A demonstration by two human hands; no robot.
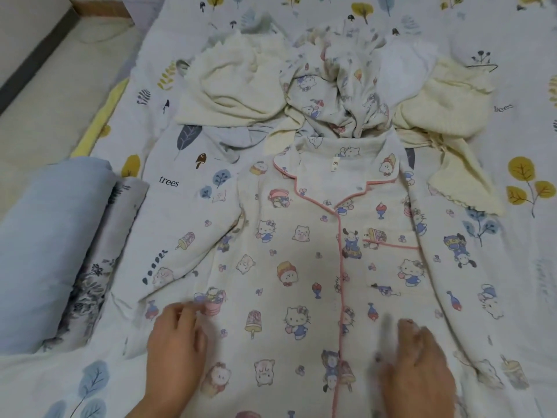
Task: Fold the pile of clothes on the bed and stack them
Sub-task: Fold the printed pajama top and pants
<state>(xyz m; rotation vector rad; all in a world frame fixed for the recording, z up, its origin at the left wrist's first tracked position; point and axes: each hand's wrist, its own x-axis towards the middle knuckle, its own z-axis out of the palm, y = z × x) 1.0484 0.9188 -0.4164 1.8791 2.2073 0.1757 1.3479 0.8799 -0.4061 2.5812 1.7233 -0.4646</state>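
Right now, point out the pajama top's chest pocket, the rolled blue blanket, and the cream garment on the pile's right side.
chest pocket (391, 267), head view, middle of the pocket's front panel.
rolled blue blanket (45, 245), head view, top of the roll.
cream garment (437, 113), head view, its bunched upper part.

Both hands (176, 336) (417, 357) flat on pyjama top (301, 267); clothes pile (331, 95) behind.

The pajama top (301, 267) is cream with cartoon cats and pink edges, the bed (527, 146) sheet white with yellow and blue leaves.
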